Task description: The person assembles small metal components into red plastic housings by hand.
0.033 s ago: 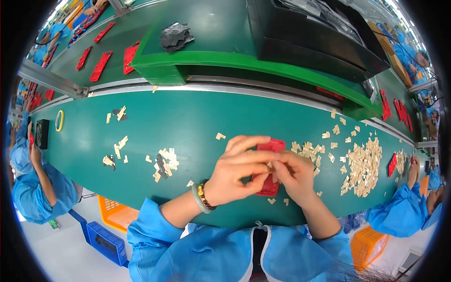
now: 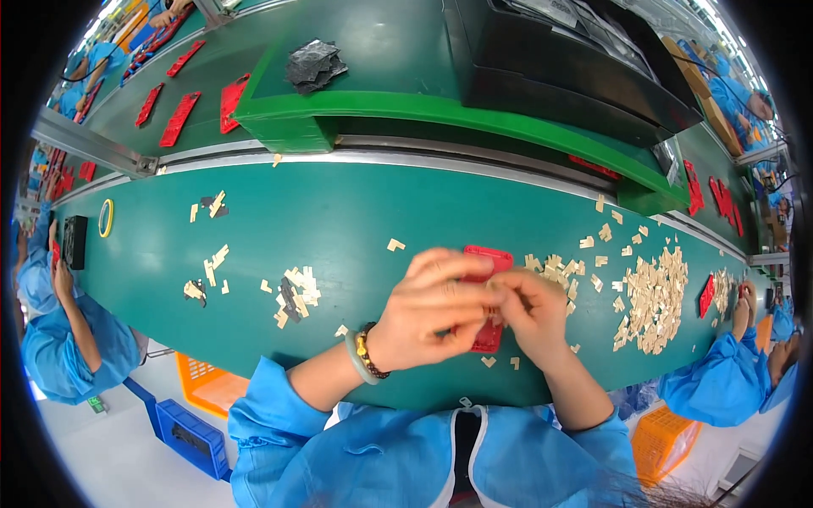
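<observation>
A red plastic part (image 2: 487,339), flat and longish, lies on the green table in front of me, largely covered by my hands. Over it from the left reaches my left hand (image 2: 436,309), its fingers bent and partly smeared by motion, their tips meeting those of the other hand. My right hand (image 2: 535,315) pinches with thumb and forefinger at the same spot, above the red part. Whatever sits between the fingertips is hidden. Close by on the right are loose cream L-shaped pieces (image 2: 555,269), and a few more lie below the red part.
A large heap of cream pieces (image 2: 659,296) spreads to the right. Small groups of cream and dark pieces (image 2: 296,294) lie at left, near a yellow tape roll (image 2: 106,218). A green raised shelf (image 2: 381,106) bears a black box (image 2: 576,72). Co-workers sit at both sides.
The fingers of my left hand have shifted slightly, and the small pale bit that showed between the fingertips is now hidden. The red part remains in place.
</observation>
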Action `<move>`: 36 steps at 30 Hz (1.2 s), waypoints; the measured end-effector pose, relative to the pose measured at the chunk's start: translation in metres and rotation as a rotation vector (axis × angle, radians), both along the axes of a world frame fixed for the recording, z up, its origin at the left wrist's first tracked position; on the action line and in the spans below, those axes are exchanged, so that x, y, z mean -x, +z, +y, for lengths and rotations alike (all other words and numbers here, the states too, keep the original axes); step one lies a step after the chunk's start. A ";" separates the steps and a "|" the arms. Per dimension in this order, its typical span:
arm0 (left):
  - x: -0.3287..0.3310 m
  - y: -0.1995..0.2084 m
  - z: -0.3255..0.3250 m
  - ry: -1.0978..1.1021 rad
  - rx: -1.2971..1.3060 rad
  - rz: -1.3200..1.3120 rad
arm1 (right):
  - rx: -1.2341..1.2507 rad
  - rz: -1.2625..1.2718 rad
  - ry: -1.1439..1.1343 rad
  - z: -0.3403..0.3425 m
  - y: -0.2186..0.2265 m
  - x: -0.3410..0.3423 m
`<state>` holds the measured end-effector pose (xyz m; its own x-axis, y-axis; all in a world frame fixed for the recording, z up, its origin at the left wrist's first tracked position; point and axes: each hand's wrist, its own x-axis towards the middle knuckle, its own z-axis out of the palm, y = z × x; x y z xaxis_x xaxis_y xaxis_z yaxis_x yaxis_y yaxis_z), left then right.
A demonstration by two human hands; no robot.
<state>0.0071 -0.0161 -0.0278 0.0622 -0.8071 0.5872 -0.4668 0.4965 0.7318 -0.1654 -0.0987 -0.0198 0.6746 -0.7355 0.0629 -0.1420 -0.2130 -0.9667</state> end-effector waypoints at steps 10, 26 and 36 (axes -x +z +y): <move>-0.005 -0.014 0.002 0.139 0.176 -0.444 | 0.102 0.042 0.154 -0.023 0.009 -0.001; -0.004 -0.008 -0.009 0.245 -0.107 -0.342 | 0.815 0.466 -0.067 -0.056 0.013 0.034; 0.007 0.005 0.008 0.223 -0.182 -0.316 | 1.061 0.114 0.023 -0.008 -0.009 -0.011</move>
